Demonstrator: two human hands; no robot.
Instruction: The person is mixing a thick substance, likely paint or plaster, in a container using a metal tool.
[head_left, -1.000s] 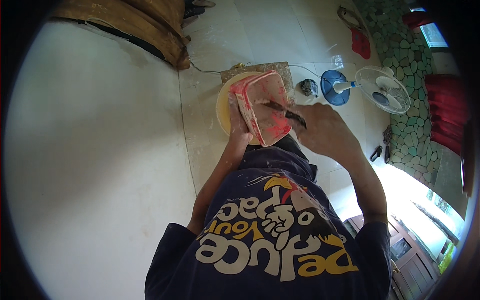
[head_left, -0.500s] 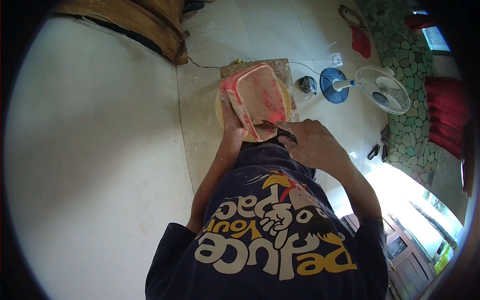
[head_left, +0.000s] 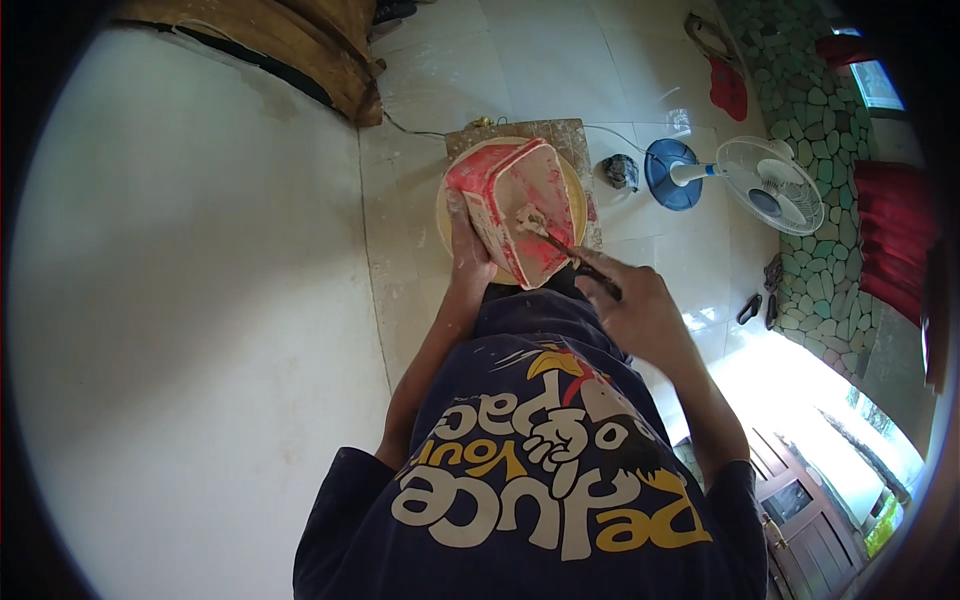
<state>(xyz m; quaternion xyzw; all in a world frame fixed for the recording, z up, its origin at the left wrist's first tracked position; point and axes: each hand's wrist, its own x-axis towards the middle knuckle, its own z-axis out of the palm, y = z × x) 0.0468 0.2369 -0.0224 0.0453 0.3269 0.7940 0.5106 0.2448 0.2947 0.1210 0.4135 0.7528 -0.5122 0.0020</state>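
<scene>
Logged tub [head_left: 488, 190] above basin [head_left: 446, 215] and board [head_left: 572, 130] — scraper [head_left: 556, 242] partly inside tub; found fan [head_left: 765, 200] right of board — bundle [head_left: 621, 173] between both.

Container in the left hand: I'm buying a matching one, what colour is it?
The container is red, smeared with pale residue; head view shows it best.

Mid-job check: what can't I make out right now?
All in the head view:
Left hand's grip: some fingers, hidden behind the red container.
Round yellow object: its middle, covered by that container.
Dark tool: its tip, under pale paste; part of its handle, behind the right hand's grip.
Brown sheet: cut off by the top edge.
Dark bundle: too small to identify.
</scene>
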